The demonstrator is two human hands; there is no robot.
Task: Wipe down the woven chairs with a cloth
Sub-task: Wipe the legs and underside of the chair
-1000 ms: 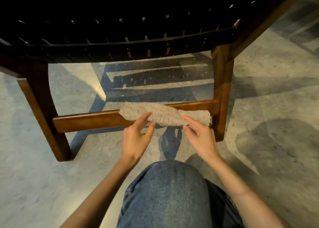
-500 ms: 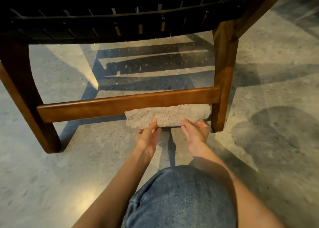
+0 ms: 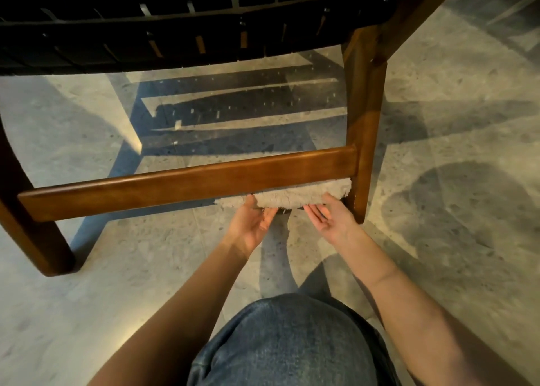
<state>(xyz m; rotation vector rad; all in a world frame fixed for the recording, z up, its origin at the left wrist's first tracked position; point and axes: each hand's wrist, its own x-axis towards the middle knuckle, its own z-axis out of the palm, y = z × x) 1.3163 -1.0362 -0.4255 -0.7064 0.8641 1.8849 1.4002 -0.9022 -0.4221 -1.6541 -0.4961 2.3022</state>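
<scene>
A woven chair stands in front of me, its black strap seat [image 3: 187, 34] overhead and its brown wooden crossbar [image 3: 181, 181] low between two legs. A beige fluffy cloth [image 3: 292, 197] is pressed up against the underside of the crossbar at its right end, next to the right leg [image 3: 365, 140]. My left hand [image 3: 251, 225], palm up, holds the cloth's left part from below. My right hand [image 3: 330, 219], also palm up, holds the cloth's right part. Fingertips of both hands are hidden behind the cloth.
The chair's left leg [image 3: 35, 239] stands at the far left. Speckled stone floor [image 3: 453, 239] with shadows lies all around. My knee in blue jeans [image 3: 286, 341] fills the bottom centre.
The cloth went from lying over the crossbar's front to beneath it. Both hands turned palm up and slid it under the bar toward the right leg.
</scene>
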